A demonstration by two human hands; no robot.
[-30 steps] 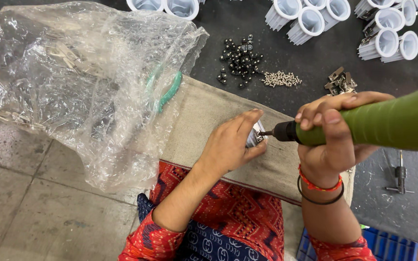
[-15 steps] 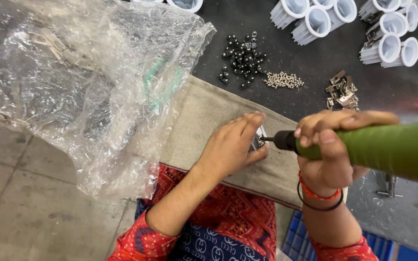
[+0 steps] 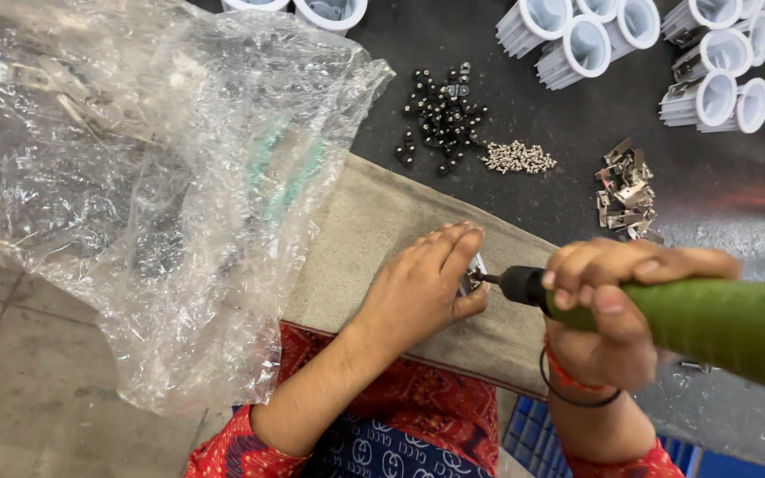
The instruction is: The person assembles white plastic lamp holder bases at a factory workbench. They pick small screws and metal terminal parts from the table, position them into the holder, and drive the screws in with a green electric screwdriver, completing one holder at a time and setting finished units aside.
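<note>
Driver bit set against a small metal part held on a tan cloth pad.

The left hand (image 3: 422,288) closes its grip around a small metal part (image 3: 473,274) on the tan cloth pad (image 3: 374,230) — mostly hidden by the fingers. The right hand (image 3: 617,310) is wrapped tightly round a green power screwdriver (image 3: 710,319), whose bit touches the part. On the dark bench (image 3: 453,31), farther off, lie black beads (image 3: 443,111), silver screws (image 3: 517,158), metal clips (image 3: 626,188) and white ribbed housings (image 3: 648,40); a crumpled clear plastic bag (image 3: 135,177) sits left.
</note>
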